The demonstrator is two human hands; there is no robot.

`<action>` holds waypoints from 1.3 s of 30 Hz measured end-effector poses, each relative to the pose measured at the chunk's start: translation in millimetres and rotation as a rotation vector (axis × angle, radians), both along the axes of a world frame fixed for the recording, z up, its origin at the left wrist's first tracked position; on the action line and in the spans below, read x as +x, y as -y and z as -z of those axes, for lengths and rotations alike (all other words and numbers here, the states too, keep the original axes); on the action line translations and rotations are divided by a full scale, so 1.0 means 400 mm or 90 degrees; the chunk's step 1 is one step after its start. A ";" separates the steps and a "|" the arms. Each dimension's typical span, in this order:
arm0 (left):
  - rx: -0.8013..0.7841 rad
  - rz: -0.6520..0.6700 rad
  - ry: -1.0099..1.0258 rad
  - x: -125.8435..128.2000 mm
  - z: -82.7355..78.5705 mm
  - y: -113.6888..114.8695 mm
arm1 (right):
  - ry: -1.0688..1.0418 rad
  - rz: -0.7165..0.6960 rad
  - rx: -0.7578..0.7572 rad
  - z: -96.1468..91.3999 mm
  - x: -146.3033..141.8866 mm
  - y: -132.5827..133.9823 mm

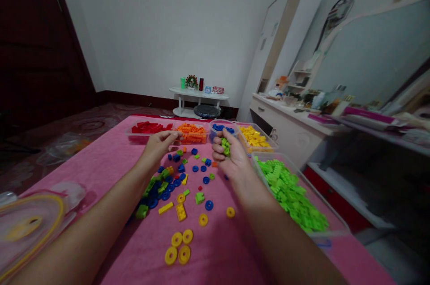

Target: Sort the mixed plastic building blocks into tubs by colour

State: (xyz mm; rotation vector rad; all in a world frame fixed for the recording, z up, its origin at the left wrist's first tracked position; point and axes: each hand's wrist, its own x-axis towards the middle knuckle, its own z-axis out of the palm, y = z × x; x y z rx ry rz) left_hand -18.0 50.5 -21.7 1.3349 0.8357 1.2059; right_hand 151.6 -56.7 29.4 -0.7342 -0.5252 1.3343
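My right hand is curled around a small clump of green bricks, held above the pink cloth near the blue-brick tub. My left hand reaches forward, fingers bent and pinched near the edge of the orange-brick tub; what it holds is hidden. A loose pile of blue, green and yellow pieces lies between my forearms. Yellow discs lie nearer to me.
A red-brick tub and a yellow-brick tub stand at the far edge. A large clear tub of green bricks sits at the right. A clear lid with a yellow rim lies at the left. White dresser beyond.
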 end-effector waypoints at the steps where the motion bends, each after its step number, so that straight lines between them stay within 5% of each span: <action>1: 0.000 -0.002 0.003 0.000 -0.002 0.001 | 0.070 0.011 0.001 -0.021 0.024 0.018; 5: 0.008 -0.009 0.011 0.002 -0.010 0.008 | 0.479 0.058 -0.042 -0.063 0.161 0.102; 10: 0.013 -0.010 0.008 0.004 -0.017 0.016 | 0.867 -0.014 -0.246 -0.022 0.316 0.223; 13: 0.008 -0.002 -0.002 0.007 -0.017 0.019 | 1.008 -0.079 -0.284 0.006 0.341 0.285; 17: 0.003 -0.001 -0.006 0.009 -0.017 0.020 | 1.193 -0.088 -0.182 -0.012 0.314 0.322; 23: -0.012 0.000 -0.021 0.010 -0.011 0.017 | 1.207 0.012 -0.020 -0.139 0.205 0.249; 27: 0.004 0.010 -0.056 0.001 -0.006 0.008 | 1.103 0.080 0.111 -0.166 0.077 0.147; 30: 0.015 0.028 -0.106 -0.009 -0.006 0.002 | 1.116 0.100 0.116 -0.132 0.010 0.073; 33: 0.040 0.060 -0.183 -0.015 -0.003 -0.009 | 1.232 0.085 -0.006 -0.067 0.004 0.014; 36: 0.101 0.093 -0.310 -0.026 0.009 -0.030 | 1.330 -0.025 -0.149 0.007 0.039 -0.024; 39: 0.159 0.112 -0.465 -0.050 0.023 -0.059 | 1.343 -0.178 -0.193 0.075 0.073 -0.047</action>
